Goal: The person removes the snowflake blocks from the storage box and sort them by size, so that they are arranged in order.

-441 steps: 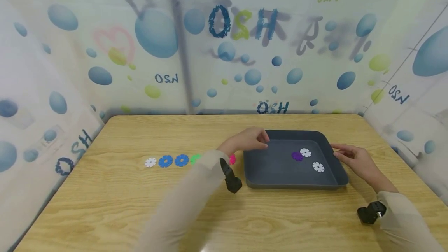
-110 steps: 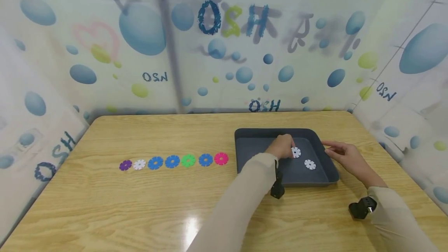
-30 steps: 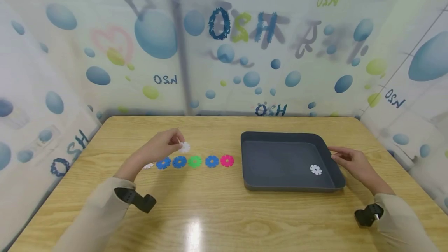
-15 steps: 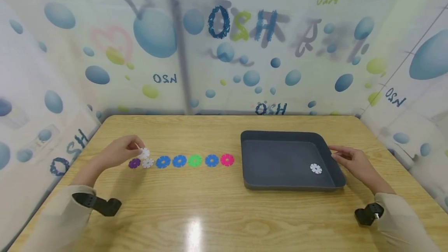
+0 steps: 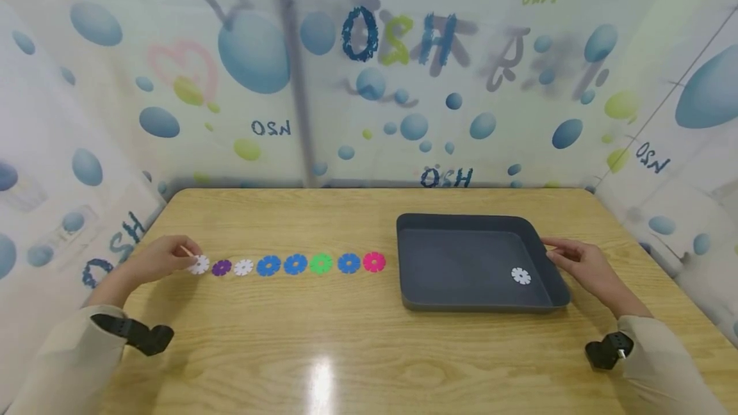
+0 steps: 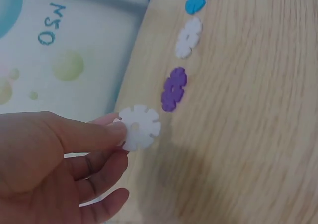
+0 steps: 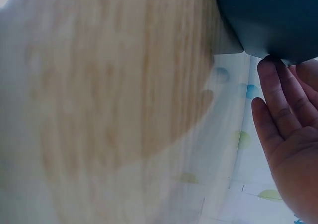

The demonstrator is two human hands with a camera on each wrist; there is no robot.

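My left hand pinches a white snowflake disc between thumb and fingers, at the left end of a row of discs. In the left wrist view the disc is tilted, its notched edge sticking out past the thumb. Just right of it lie a purple snowflake disc and another white one. My right hand touches the right wall of a dark grey tray; its fingers are nearly straight in the right wrist view. Inside that tray, toward the right, lies one white snowflake disc.
The row continues right along the wooden table with blue discs, a green disc, another blue one and a pink disc near the tray's left side. A patterned curtain hangs behind the table.
My left hand has carried the white disc from the tray leftward over the row, then down beside the purple disc. Earlier, the purple disc also left the tray. My right hand stays at the tray.
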